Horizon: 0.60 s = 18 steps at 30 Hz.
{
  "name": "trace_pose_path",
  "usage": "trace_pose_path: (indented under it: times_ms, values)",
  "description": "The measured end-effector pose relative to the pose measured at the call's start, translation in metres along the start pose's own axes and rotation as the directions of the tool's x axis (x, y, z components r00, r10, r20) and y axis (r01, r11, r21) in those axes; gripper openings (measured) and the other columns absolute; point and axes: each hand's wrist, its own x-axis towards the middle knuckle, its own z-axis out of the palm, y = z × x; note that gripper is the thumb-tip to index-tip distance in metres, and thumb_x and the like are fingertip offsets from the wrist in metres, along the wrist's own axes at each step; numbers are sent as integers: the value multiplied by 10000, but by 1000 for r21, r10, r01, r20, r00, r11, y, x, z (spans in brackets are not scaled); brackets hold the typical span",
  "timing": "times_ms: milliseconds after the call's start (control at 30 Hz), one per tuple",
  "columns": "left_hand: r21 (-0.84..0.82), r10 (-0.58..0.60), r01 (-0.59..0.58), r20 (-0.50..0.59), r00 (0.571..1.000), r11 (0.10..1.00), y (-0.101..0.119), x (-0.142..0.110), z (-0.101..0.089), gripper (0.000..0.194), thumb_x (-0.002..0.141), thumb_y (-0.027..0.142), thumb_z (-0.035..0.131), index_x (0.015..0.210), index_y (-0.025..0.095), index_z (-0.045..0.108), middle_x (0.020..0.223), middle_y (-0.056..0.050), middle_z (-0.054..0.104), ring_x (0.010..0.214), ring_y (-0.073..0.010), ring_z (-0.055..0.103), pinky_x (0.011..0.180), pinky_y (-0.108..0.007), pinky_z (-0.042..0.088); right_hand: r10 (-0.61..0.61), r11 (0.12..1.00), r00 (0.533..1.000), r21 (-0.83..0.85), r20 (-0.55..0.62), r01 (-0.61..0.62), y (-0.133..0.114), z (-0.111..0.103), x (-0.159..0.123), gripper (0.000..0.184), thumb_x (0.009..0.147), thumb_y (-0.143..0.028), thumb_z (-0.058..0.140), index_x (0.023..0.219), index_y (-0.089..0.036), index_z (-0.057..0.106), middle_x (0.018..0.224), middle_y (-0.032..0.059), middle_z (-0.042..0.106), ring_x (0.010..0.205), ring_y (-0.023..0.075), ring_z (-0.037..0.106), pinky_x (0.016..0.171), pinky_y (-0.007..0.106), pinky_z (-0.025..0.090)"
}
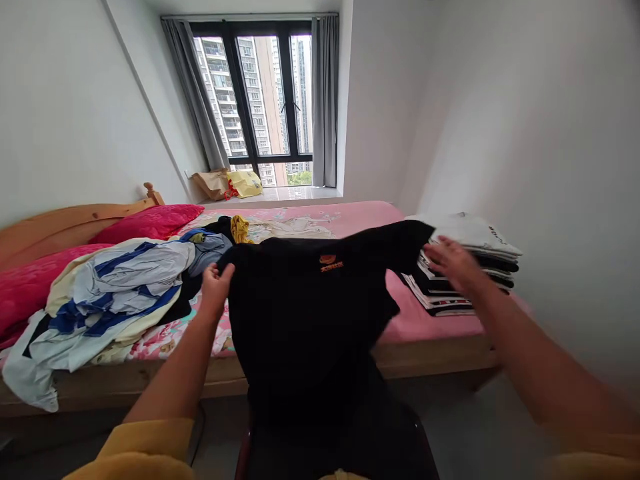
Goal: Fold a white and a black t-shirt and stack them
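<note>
A black T-shirt (300, 320) with a small orange-red print on its chest is spread in front of me. My left hand (216, 288) grips it at the left shoulder, thumb toward me. On the other side my right hand (453, 265), slightly blurred, is at the end of the outstretched sleeve; its fingertips meet the sleeve's edge. The lower part of the shirt hangs down over a dark chair (420, 433), and where cloth ends and seat begins is hard to make out.
On the bed (435, 350), a loose heap of clothes (135, 280) lies left, by red pillows (150, 223). A stack of folded shirts (470, 233) stands at the right end, near the wall. Bags (245, 183) sit on the sill below the window (260, 93).
</note>
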Motion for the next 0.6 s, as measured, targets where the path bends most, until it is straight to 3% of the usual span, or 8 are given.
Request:
trace_pose_path:
  times_ms: [33, 100, 200, 267, 400, 533, 600]
  values:
    - [77, 11, -14, 39, 999, 997, -20, -15, 2, 555, 642, 385, 719, 1092, 110, 547, 1142, -132, 574, 1096, -256, 512, 1019, -432, 336, 47, 996, 996, -78, 72, -41, 25, 12, -8, 446, 764, -424, 574, 1157, -219, 535, 1199, 109, 595, 1030, 179, 591, 791, 319, 491]
    - [307, 72, -175, 320, 945, 936, -65, -58, -3, 427, 705, 420, 644, 1035, 154, 593, 1129, -109, 593, 1093, -256, 524, 1019, -430, 338, 76, 969, 965, -248, 253, -11, 80, 32, -32, 347, 749, -353, 552, 1053, -194, 599, 1126, 92, 632, 1051, 205, 585, 857, 361, 490]
    - [408, 108, -374, 544, 832, 833, -122, -136, -24, 315, 763, 404, 579, 971, 172, 618, 1054, -92, 622, 1051, -236, 544, 975, -411, 389, 13, 899, 943, -417, 332, 135, 148, 54, -76, 331, 747, -232, 463, 1046, -190, 599, 1109, 84, 639, 1052, 193, 588, 932, 381, 463]
    - [455, 72, -421, 608, 791, 785, -145, -181, -39, 295, 772, 396, 577, 975, 187, 629, 1045, -87, 630, 1034, -236, 554, 946, -413, 411, -71, 834, 934, -492, 350, 248, 170, 68, -96, 364, 755, -186, 412, 1074, -182, 587, 1112, 89, 630, 1049, 193, 582, 933, 390, 464]
    - [530, 29, -468, 640, 768, 707, -160, -233, -50, 331, 751, 397, 609, 1030, 222, 633, 1063, -91, 627, 1033, -260, 558, 895, -435, 436, -205, 769, 923, -531, 325, 357, 169, 99, -98, 422, 748, -112, 366, 1114, -186, 563, 1162, 84, 579, 1122, 203, 505, 1014, 429, 381]
    - [534, 54, -545, 680, 731, 647, -156, -248, -36, 208, 754, 314, 603, 943, 253, 664, 952, -66, 643, 932, -253, 589, 828, -433, 459, -291, 713, 879, -527, 377, 462, 147, 130, -73, 457, 692, -18, 361, 1052, -183, 588, 1119, 82, 581, 1103, 206, 479, 1004, 431, 362]
    - [497, 103, -564, 683, 723, 660, -151, -250, -28, 174, 807, 271, 542, 925, 257, 669, 926, -55, 661, 903, -234, 608, 824, -417, 469, -307, 685, 837, -506, 453, 525, 136, 145, -69, 438, 665, 9, 369, 970, -186, 616, 1035, 77, 611, 1047, 201, 501, 971, 406, 380]
